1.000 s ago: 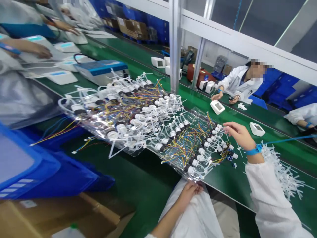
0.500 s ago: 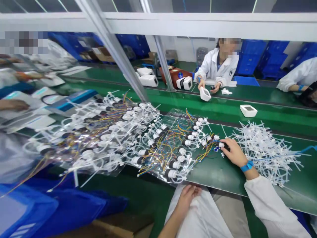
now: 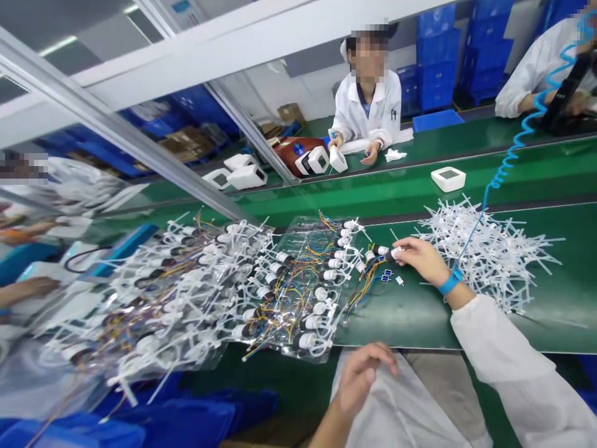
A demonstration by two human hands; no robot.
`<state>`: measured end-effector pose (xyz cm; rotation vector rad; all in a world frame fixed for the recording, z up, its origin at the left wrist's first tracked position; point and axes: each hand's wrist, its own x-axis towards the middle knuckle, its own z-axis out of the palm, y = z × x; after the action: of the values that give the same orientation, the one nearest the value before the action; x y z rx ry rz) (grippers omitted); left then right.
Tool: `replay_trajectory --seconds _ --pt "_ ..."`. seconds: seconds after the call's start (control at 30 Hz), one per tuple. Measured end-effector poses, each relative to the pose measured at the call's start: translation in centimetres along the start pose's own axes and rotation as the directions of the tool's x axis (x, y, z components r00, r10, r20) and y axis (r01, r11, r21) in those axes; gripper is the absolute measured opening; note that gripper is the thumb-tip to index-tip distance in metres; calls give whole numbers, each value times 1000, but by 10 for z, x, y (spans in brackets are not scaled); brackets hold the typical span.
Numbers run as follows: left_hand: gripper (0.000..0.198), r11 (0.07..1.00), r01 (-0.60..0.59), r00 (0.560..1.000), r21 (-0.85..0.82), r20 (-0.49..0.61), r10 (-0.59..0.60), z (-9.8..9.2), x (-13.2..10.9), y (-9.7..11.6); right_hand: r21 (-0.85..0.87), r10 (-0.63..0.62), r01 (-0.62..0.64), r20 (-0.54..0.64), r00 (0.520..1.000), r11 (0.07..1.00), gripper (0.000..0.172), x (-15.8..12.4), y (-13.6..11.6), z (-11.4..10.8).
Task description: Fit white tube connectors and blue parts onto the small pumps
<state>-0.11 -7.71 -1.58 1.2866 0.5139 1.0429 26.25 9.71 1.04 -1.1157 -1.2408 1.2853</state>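
Observation:
My right hand (image 3: pixel 420 258) pinches a small white-and-black cylindrical motor-like part (image 3: pixel 395 254) above the green bench. Just left of it, similar parts lie with yellow, red and blue wires (image 3: pixel 366 283). A few small dark-blue pieces (image 3: pixel 387 275) and a little white piece (image 3: pixel 400 281) rest close by. My left hand (image 3: pixel 364 376) hovers over my lap, holding nothing, its fingers apart and loosely bent. Further left, many more wired cylindrical parts (image 3: pixel 305 340) with white tubing loops sit on clear plastic sheets.
Right of my hand is a heap of thin white plastic strips (image 3: pixel 485 261). A coiled blue cord (image 3: pixel 506 155) runs to my blue wrist strap (image 3: pixel 450 282). White devices (image 3: pixel 448 179) stand across the bench, where a co-worker (image 3: pixel 368 106) handles one. Metal posts (image 3: pixel 254 140) rise behind.
The view has swung, so the scene appears shifted and tilted. My left hand has lifted off my lap and spread its fingers. My right hand stays at the cylindrical part.

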Motion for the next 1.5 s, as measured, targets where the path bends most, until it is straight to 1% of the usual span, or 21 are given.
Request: replay_trajectory --seconds 0.07,0.1,0.17,0.23,0.3,0.33,0.37,0.4,0.5,0.57,0.63,0.73,0.8,0.9,0.97,1.07,1.2,1.3,1.4,1.43,1.5 --pt "28 962 -82 989 261 -97 110 -3 22 12 189 51 -50 -3 999 981 44 -1 -6 0" --pt "21 913 -109 968 393 -166 187 -4 32 15 261 60 -59 4 998 964 45 -2 -10 1" --pt "13 787 -182 893 589 -236 383 -7 49 15 370 58 -67 33 998 926 46 -5 -16 0" --pt "13 671 -266 796 692 -235 558 -8 61 8 450 44 -66 57 997 890 45 -7 -21 0" --pt "16 613 -292 714 734 -259 650 -9 67 0 509 39 -65 61 997 858 46 -9 -24 -2" --pt "18 614 -266 693 743 -296 658 -10 69 -3 532 36 -62 58 998 845 46 -10 -25 -2" --pt "21 632 -218 693 744 -338 637 -10 70 -6 550 31 -56 55 998 834 46 -10 -26 -3" --pt "24 660 -160 715 734 -375 590 -11 70 -8 564 24 -49 52 998 824 46 -11 -27 -4" --pt "25 719 9 826 695 -410 387 -13 69 -9 587 5 -31 46 999 809 46 -12 -29 -5" --pt "15 720 74 873 690 -395 288 -14 67 -8 587 3 -29 46 999 809 45 -13 -30 -6" --pt "14 722 113 885 682 -399 238 -15 66 -8 587 4 -34 52 999 809 44 -13 -32 -6" --pt "19 767 146 873 625 -446 197 -15 65 -8 590 1 -40 67 998 806 42 -14 -33 -5" --pt "22 777 154 873 611 -452 182 -14 65 -7 588 0 -52 87 996 807 41 -14 -33 -4" --pt "17 736 136 897 663 -398 192 -14 67 -3 578 0 -77 132 991 812 41 -15 -33 -4" --pt "20 717 91 905 691 -358 231 -14 68 0 570 2 -90 153 988 817 40 -15 -32 -5" --pt "23 709 -26 899 704 -294 325 -16 69 5 550 46 -140 180 983 823 35 -15 -31 -5" --pt "21 685 -171 879 708 -204 431 -19 68 7 514 142 -251 242 960 820 28 -16 -32 -2" --pt "22 681 -191 877 706 -189 442 -21 64 5 462 193 -315 291 937 829 28 -17 -34 3" --pt "25 687 -176 885 705 -193 424 -23 59 2 379 215 -332 318 923 864 29 -18 -34 8" --pt "27 683 -187 887 706 -178 426 -23 59 1 349 217 -333 330 919 876 29 -19 -34 9" --pt "29 667 -254 885 701 -109 452 -23 58 1 291 202 -320 371 906 901 28 -19 -33 10"
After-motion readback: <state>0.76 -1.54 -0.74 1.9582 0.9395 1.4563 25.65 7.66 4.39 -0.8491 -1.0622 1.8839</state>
